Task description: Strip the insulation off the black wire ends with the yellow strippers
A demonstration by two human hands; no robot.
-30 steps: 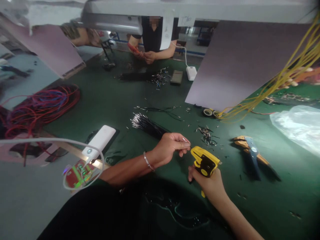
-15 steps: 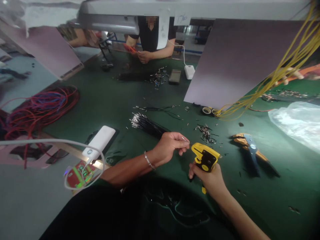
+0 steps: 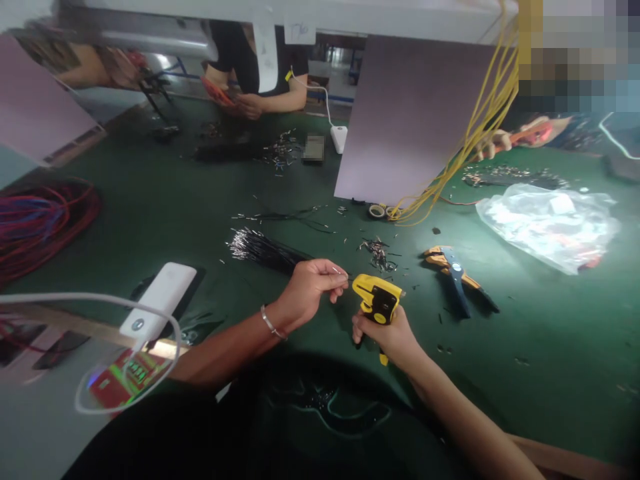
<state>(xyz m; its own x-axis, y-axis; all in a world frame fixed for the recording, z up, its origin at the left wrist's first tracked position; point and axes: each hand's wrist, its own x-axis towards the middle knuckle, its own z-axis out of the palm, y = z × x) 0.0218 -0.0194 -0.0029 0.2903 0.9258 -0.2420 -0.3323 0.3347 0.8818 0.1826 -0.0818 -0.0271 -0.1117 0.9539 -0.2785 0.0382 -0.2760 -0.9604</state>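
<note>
My left hand (image 3: 315,287) pinches the end of a thin wire (image 3: 338,271), its fingertips just left of the tool's jaws. Yellow and black wire strippers (image 3: 379,297) are gripped in my right hand (image 3: 387,330), their nose pointing up and left. Behind my left hand lies a bundle of black wires (image 3: 273,252) with bare silvery ends fanned at the left. A small heap of wire scraps (image 3: 380,255) sits just beyond the strippers. Whether a wire is between the jaws cannot be made out.
Blue and orange pliers (image 3: 456,269) rest at right, near a clear plastic bag (image 3: 550,223). A white power bank (image 3: 159,300) with a cable lies at left, red wire coils (image 3: 45,223) beyond it. Yellow wires (image 3: 465,153) hang by a panel (image 3: 410,120). Other people work across the table.
The view has turned to the right, so the table's things appear further left. Both hands keep nearly the same pose, the left with the wire and the right with the strippers.
</note>
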